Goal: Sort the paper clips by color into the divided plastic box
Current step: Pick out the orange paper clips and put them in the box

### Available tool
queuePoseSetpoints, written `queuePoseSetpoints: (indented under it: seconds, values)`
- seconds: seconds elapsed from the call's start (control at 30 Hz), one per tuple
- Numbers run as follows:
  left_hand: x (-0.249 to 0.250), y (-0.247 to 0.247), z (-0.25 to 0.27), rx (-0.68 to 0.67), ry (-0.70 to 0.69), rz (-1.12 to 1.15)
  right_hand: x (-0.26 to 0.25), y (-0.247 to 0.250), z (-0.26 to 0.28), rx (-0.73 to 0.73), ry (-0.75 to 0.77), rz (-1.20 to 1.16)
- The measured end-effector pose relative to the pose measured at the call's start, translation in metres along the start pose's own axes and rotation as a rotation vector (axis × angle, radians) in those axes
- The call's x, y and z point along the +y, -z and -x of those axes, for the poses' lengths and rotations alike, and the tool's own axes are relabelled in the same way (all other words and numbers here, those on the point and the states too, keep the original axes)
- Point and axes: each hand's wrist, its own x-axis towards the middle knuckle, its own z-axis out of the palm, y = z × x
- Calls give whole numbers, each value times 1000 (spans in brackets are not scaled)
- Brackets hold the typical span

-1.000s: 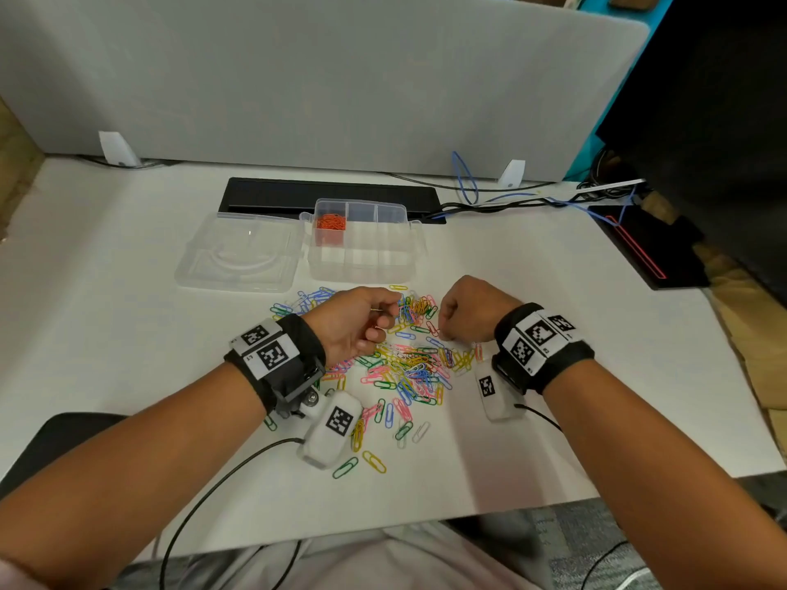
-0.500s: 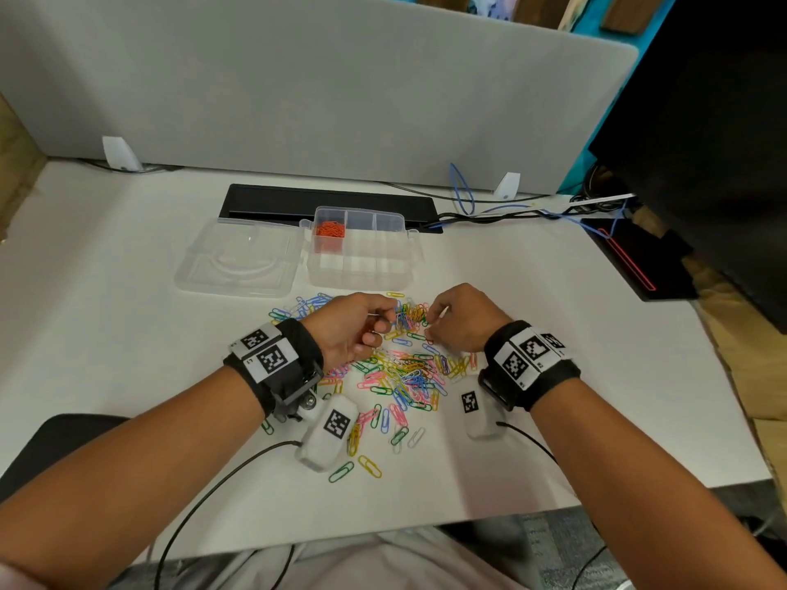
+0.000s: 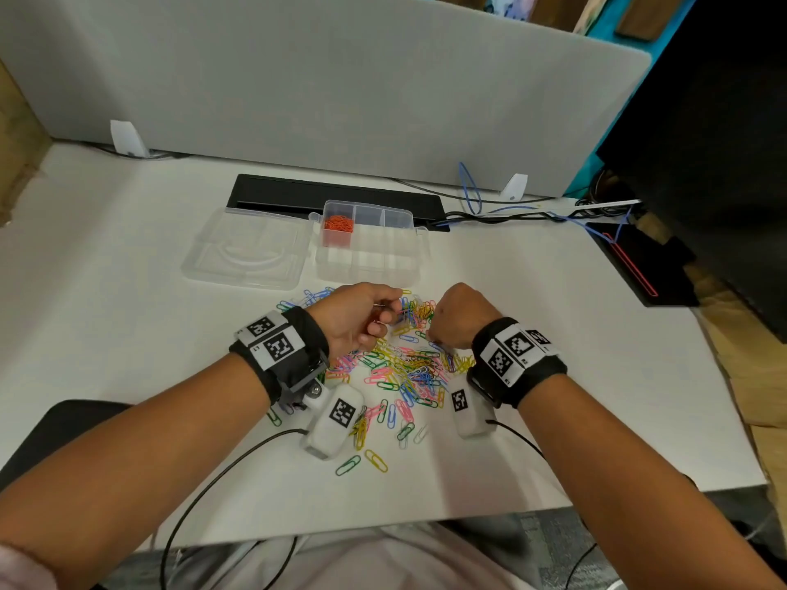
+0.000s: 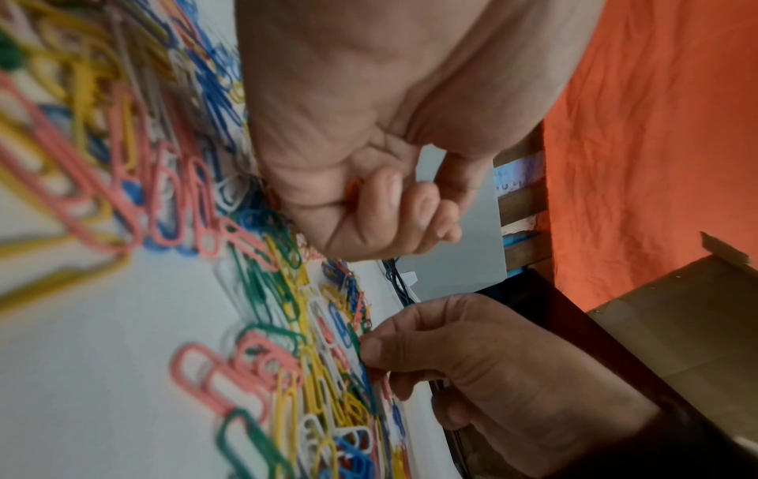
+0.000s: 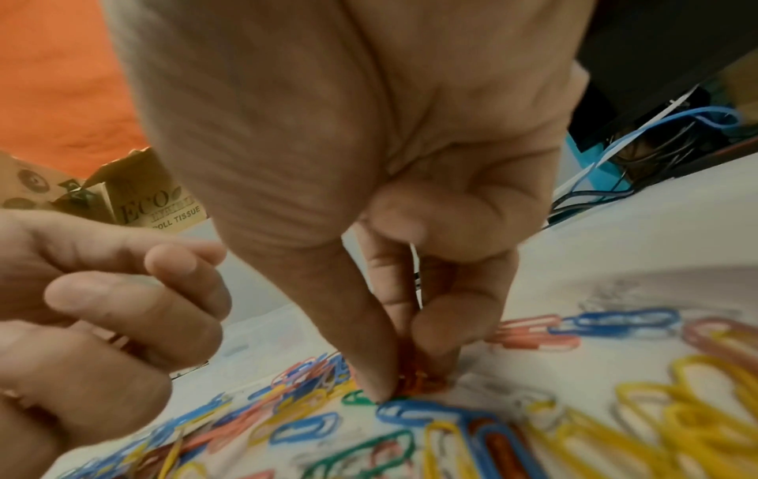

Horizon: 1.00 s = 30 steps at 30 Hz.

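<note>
A heap of coloured paper clips (image 3: pixel 409 368) lies on the white table between my hands. My left hand (image 3: pixel 383 317) hovers at its far left edge, fingers curled into the palm around orange clips (image 4: pixel 352 191). My right hand (image 5: pixel 410 379) reaches down into the heap, thumb and fingertips pinching an orange clip (image 5: pixel 422 384) that still lies on the table. Behind the heap stands the clear divided box (image 3: pixel 370 266), open. Orange clips (image 3: pixel 338 225) fill its back-left compartment; the other compartments look empty.
The box's clear lid (image 3: pixel 247 253) lies flat to its left. A black strip (image 3: pixel 298 193) and cables (image 3: pixel 511 215) run along the grey partition behind. A black pad (image 3: pixel 639 266) sits at the right edge. Stray clips (image 3: pixel 362 462) lie near the front.
My right hand has shifted slightly left and lowered its fingertips into the heap. The left hand has stayed curled in nearly the same place.
</note>
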Motion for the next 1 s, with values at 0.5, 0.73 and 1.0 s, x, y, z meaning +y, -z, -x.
queuePoseSetpoints:
  seconds: [0.5, 0.73, 1.0]
  values:
    - [-10, -16, 2, 26, 18, 25, 14, 28, 19, -3, 200, -433]
    - [-17, -42, -3, -1, 39, 155, 10, 40, 36, 38, 315, -587]
    - [-14, -50, -6, 95, -143, 231, 20, 34, 29, 85, 211, -632]
